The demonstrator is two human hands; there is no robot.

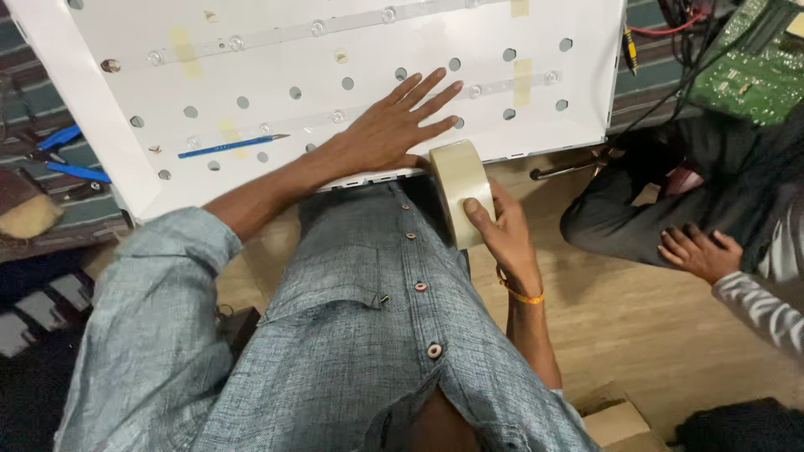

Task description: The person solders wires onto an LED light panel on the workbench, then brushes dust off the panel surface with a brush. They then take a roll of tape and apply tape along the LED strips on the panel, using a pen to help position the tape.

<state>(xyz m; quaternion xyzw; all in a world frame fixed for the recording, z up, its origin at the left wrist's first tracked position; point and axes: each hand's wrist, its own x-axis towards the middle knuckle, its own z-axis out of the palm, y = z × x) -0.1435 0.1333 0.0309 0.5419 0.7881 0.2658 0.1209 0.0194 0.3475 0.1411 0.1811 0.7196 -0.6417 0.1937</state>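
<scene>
The left hand (392, 132) lies flat on the white panel (84, 92), palm down, fingers spread and released, gripping nothing. The panel is a shallow tray with raised sloping edges; inside it run two light strips (276, 35) with small round lenses, held by yellowish tape patches (522, 81), and many round holes pierce its floor. A blue pen (228, 146) lies loose in the tray, left of the wrist and apart from it.

The right hand (501, 230) grasps a tape roll (459, 186) (pale, wide, standing on edge) just off the panel's near rim, thumb over the outer face, fingers wrapped behind. An orange band circles that wrist.

Blue-handled pliers (65, 155) rest on the striped mat, left of the panel. A green circuit board (749, 71) with wires sits at top right. Another person's hand (699, 251) rests on a dark-trousered knee, well apart, on the wooden floor (653, 335).
</scene>
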